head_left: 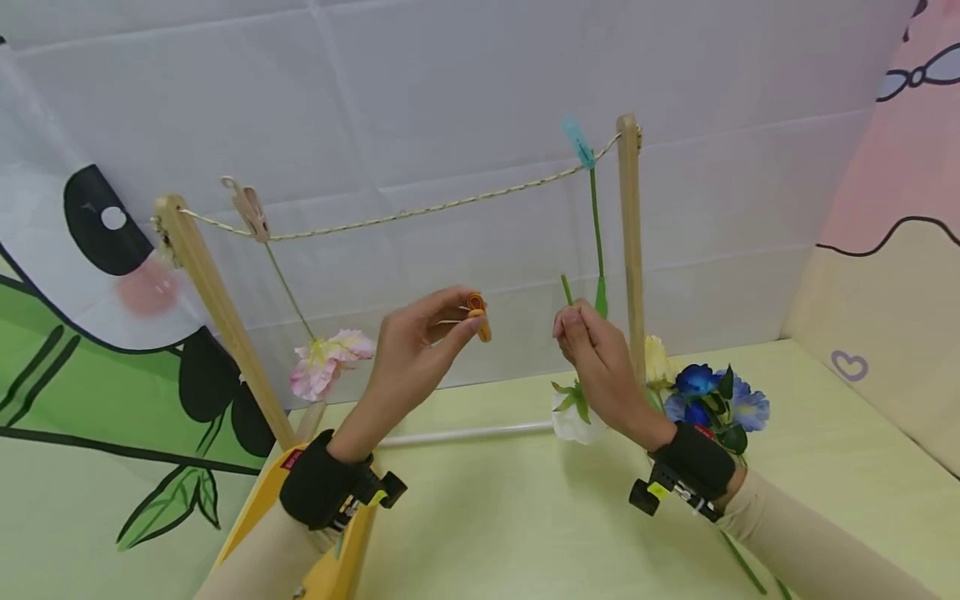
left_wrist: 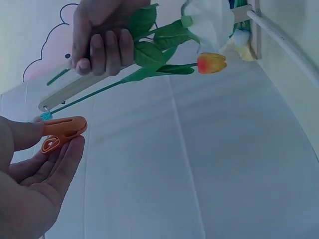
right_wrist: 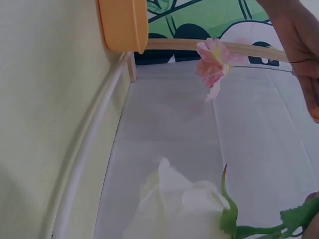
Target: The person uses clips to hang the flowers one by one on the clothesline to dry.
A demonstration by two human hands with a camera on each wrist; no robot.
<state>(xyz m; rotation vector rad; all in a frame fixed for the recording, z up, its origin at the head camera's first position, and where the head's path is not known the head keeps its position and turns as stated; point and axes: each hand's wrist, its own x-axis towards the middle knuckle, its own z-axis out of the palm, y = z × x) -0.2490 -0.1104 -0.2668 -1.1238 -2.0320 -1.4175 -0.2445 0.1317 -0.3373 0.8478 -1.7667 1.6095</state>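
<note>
An orange clothespin (left_wrist: 65, 128) is pinched between the thumb and fingers of my left hand (head_left: 416, 354), in front of the rope (head_left: 420, 215). My right hand (head_left: 611, 371) grips the green stem of a white artificial rose (head_left: 573, 419), its bloom hanging below the hand. The stem's cut end sticks up above the fist. Behind that hand, a blue clothespin (head_left: 578, 143) on the rope holds an orange-yellow tulip (left_wrist: 211, 63) upside down. A beige clothespin (head_left: 250, 210) at the rope's left holds a pink flower (head_left: 330, 364), also head down.
Two wooden posts (head_left: 632, 242) carry the rope, with a white bar (head_left: 468, 433) low between them. At the lower left stands a yellow-orange bin (head_left: 347, 554). Blue flowers (head_left: 716, 400) and a pale yellow flower (head_left: 657, 360) lie on the right of the table (head_left: 480, 517).
</note>
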